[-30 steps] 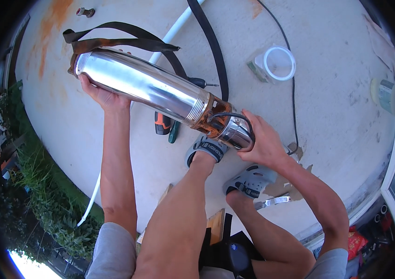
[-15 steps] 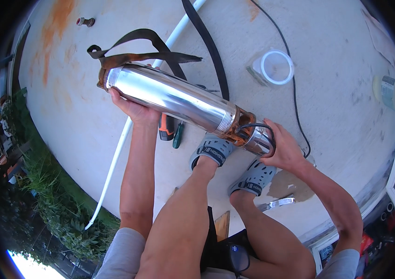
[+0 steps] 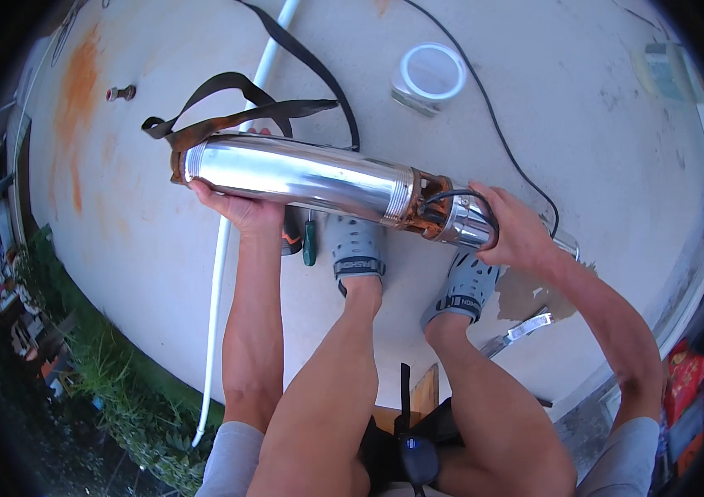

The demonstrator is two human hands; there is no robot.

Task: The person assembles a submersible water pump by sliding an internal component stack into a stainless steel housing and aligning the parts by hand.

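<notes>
"Since both hands are clasped on it, where is the submersible pump [image 3: 302, 170]?"
"Crosswise above the clogs [image 3: 358, 242] — left hand [image 3: 240, 209] under the ribbed end, right hand [image 3: 522, 232] around the narrower one."
"Handling?"
"Probably heavy, rigid, slick along the barrel; the rusty cage [image 3: 429, 203] should grip better."
"Obstacles?"
"The loose black strap [image 3: 277, 110] — then a screwdriver [image 3: 309, 242] below, plastic tub [image 3: 428, 76] farther off."

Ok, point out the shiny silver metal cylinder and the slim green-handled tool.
Shiny silver metal cylinder [image 3: 302, 172]: head view, on the middle of its smooth side.
Slim green-handled tool [image 3: 309, 242]: head view, on its handle.
</notes>
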